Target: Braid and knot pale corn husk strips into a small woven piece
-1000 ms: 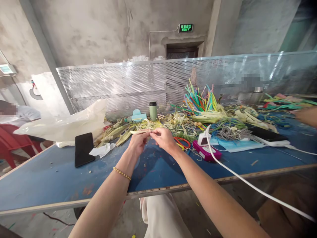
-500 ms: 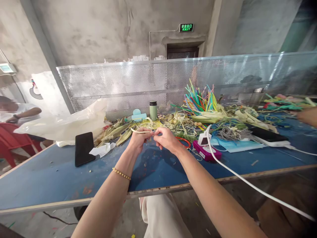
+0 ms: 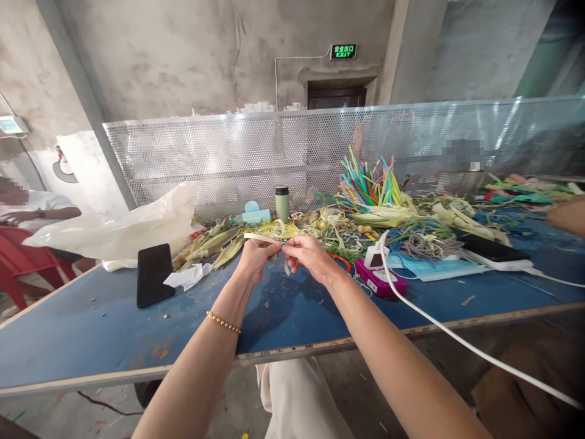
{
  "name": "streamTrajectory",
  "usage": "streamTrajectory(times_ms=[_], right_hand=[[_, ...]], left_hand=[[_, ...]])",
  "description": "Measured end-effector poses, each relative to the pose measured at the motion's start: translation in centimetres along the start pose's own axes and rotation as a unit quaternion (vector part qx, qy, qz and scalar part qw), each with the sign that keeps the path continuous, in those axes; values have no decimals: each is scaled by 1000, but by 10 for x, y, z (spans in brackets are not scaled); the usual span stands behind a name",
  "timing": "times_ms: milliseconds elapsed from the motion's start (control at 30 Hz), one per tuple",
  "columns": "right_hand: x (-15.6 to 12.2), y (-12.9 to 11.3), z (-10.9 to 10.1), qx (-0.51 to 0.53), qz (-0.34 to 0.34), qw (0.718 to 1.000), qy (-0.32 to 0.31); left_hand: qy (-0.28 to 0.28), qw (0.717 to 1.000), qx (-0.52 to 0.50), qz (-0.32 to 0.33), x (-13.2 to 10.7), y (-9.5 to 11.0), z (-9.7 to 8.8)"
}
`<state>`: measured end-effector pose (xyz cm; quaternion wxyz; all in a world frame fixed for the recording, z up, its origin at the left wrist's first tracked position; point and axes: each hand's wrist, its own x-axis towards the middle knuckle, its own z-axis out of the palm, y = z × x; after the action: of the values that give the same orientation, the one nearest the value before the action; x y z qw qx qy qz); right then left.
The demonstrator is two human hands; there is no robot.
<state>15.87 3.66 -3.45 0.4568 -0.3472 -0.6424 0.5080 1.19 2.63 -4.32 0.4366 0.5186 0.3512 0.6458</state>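
Observation:
My left hand (image 3: pixel 254 258) is closed in a pinch on a pale strip (image 3: pixel 256 237), which looks like corn husk. The strip's free end sticks out to the left above the knuckles. Touching it fingertip to fingertip, my right hand (image 3: pixel 309 255) is also closed, pinching at the same spot. A small pale end (image 3: pixel 287 268) hangs below the right fingers. What lies between the fingertips is mostly hidden. Both hands are above the blue table (image 3: pixel 274 317), in front of dried corn husks (image 3: pixel 231 250) and a heap of husk scraps (image 3: pixel 336 228).
A black phone (image 3: pixel 154 274), white paper scrap (image 3: pixel 188 277) and plastic bag (image 3: pixel 123 228) lie left. Behind stand a green bottle (image 3: pixel 282 205) and coloured stems (image 3: pixel 368 183). A purple power block (image 3: pixel 381 277) with a white cable (image 3: pixel 439 323) sits right. Another person's hand (image 3: pixel 567 216) is far right.
My right fingers have shifted slightly left against the left fingertips, and a pale end now shows beneath them. The strip's free end lies flatter. The person at far left has moved an arm.

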Motion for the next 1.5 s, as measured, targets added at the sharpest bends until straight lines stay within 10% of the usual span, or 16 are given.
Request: streamTrajectory(times_ms=[733,1000,1167,1500], right_hand=[[-2,-6,8,86,19,995,46],[-1,-3,5,-26,9,998,54],[2,-2,4,69,-46,993,81],[2,-2,7,-57,-117,978,160]], left_hand=[[43,995,-95,3,-1,-7,9],[-17,980,-182,-73,0,0,3],[-29,974,-190,-118,0,-1,3],[-6,983,-140,-122,-4,4,8]])
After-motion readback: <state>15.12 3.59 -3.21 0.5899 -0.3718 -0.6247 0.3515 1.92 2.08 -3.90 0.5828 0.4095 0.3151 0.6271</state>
